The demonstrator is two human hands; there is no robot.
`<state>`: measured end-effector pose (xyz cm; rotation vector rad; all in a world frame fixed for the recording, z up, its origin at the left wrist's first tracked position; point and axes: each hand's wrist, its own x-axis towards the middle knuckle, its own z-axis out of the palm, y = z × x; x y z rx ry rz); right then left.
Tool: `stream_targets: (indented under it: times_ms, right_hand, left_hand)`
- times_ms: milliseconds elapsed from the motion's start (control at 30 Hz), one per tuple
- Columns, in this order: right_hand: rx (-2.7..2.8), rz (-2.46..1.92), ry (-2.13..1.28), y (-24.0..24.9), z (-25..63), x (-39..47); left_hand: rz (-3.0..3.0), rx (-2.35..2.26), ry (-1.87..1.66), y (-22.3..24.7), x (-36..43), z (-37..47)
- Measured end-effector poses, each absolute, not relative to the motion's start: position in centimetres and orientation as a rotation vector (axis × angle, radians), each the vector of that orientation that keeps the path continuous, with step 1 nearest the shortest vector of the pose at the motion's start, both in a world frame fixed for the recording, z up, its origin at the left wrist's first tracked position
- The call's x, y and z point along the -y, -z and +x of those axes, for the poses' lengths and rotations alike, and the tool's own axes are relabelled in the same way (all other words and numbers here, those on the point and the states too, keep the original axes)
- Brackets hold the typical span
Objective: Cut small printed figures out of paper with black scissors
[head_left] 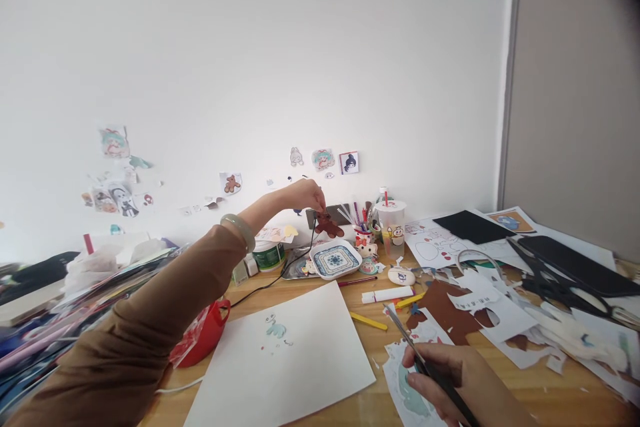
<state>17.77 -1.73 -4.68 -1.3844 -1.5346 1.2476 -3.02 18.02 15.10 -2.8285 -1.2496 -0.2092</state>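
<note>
My left hand (309, 195) reaches far forward and pinches a brown paper cutout (329, 223), which hangs above the back of a square patterned dish (336, 259). In my right hand (450, 373), low at the right, are scissors (425, 367) with the blades pointing up and left. Beneath them lies a white sheet with a pale green drawing (413, 390). Between my arms a large white sheet (290, 373) rests on the desk, with small pale green and red pieces on it.
A cup with a straw (393, 230), a pen holder (364, 235) and a white mouse (401, 275) stand behind. Brown paper (445, 310), scraps and large black scissors (555, 280) cover the right. A red container (207, 333) sits under my left arm.
</note>
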Motion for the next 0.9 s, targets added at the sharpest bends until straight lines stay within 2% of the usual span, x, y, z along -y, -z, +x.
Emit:
stream_targets:
  times_ms: [433,900]
  right_hand:
    - [1.516,-1.381,-1.242,5.1,17.7,1.7]
    - [1.49,-1.368,-1.269,5.3,17.7,1.6]
  left_hand:
    - [-2.83,1.346,0.142,-15.0,-19.1,-3.6]
    - [-2.79,1.264,0.26,-14.7,-18.7,-3.9]
